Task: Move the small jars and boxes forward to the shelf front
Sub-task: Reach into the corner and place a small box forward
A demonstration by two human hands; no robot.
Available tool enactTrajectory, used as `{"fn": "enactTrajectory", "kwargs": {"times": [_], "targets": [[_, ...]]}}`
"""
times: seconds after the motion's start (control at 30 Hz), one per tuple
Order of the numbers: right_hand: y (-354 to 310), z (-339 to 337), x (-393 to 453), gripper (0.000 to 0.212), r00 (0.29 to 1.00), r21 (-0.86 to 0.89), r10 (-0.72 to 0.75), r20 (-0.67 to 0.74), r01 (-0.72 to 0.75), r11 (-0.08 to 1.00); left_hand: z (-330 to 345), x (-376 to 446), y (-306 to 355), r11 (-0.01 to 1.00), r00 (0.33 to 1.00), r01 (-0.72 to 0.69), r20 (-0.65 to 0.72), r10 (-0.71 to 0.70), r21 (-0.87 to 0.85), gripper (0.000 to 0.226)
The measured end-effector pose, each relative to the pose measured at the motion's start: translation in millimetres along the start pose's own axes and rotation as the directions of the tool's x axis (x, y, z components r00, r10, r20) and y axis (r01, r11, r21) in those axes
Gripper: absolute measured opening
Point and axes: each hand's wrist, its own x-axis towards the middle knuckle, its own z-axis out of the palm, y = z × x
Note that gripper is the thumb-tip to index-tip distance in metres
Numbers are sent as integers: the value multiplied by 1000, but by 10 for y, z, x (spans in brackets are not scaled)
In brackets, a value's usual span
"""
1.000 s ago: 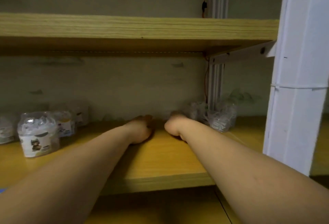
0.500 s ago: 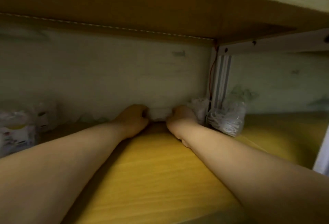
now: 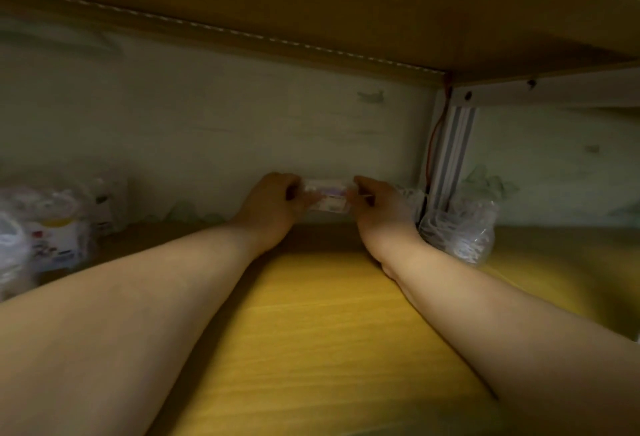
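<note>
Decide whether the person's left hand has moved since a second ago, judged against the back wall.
Yes. The left hand has come up off the yellow wooden shelf board and, with the right hand, now grips a small clear packet against the pale back wall.

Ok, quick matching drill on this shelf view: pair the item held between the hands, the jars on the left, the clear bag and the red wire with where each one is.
Things:
1. small pack
2. labelled jars
3. clear bag
4. red wire

Places:
A. runs down beside the metal upright
B. far left of the shelf
C. held between left hand and right hand, at the back wall
D. at the foot of the upright, right of the right hand

Pairs: 1-C, 2-B, 3-D, 4-A
</note>
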Motion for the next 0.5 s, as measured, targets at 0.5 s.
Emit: {"fn": "enactTrajectory", "kwargs": {"times": [0.5], "targets": [[-185, -812, -765, 17, 973, 412, 213, 90, -231, 882, -344, -1123, 1265, 973, 970, 229, -74, -231, -32, 30]]}}
